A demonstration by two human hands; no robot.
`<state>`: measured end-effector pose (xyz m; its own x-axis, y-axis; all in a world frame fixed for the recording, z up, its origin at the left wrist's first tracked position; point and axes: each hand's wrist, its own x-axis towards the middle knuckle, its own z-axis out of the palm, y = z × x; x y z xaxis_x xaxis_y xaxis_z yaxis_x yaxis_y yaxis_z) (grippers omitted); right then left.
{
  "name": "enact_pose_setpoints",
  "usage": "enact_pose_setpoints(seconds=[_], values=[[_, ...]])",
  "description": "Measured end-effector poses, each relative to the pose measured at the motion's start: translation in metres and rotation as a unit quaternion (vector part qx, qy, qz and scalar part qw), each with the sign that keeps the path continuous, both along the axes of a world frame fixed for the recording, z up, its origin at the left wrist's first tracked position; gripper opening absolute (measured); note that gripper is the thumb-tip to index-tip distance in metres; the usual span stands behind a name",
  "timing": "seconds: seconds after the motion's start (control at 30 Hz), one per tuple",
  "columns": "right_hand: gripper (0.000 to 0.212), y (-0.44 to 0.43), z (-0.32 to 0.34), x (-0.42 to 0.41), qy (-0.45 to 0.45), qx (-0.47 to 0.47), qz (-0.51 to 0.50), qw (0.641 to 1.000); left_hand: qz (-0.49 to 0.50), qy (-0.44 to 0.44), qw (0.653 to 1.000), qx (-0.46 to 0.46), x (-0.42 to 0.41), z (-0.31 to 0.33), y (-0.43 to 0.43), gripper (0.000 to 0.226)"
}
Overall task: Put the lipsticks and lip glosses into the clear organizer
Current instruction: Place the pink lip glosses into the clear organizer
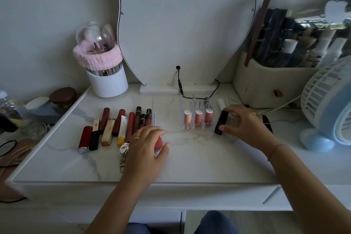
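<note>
The clear organizer [206, 103] stands mid-table with three pink lip glosses [198, 118] upright in its front row. A row of several red, black and gold lipsticks and glosses [115, 125] lies to its left. My left hand [147, 143] rests at the right end of that row, curled over a round pink-red item [159, 143]. My right hand [245, 123] is just right of the organizer, fingers touching a black lipstick tube [221, 122] lying on the table. Another dark tube [267, 120] lies partly hidden behind that hand.
A white brush cup with a pink headband [106, 78] stands back left, the mirror base [161, 89] and its cable behind the organizer. A cosmetics bag [266, 81] and a blue fan [328, 112] fill the right. A clear sheet [165, 108] lies flat left of the organizer.
</note>
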<state>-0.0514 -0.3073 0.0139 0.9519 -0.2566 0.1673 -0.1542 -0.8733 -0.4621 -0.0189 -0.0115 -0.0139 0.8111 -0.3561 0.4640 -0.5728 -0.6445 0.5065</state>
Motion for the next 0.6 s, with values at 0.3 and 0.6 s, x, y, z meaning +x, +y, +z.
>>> enact_pose_setpoints(seconds=[0.3,0.6], values=[[0.082,0.008,-0.003,0.001,0.014,-0.059,-0.015,0.998,-0.001,0.002,1.0,0.003,0.001,-0.001,0.0,0.031],[0.083,0.017,0.004,-0.005,-0.021,-0.044,0.003,0.999,-0.024,0.011,0.999,-0.035,0.0,0.006,-0.001,0.028]])
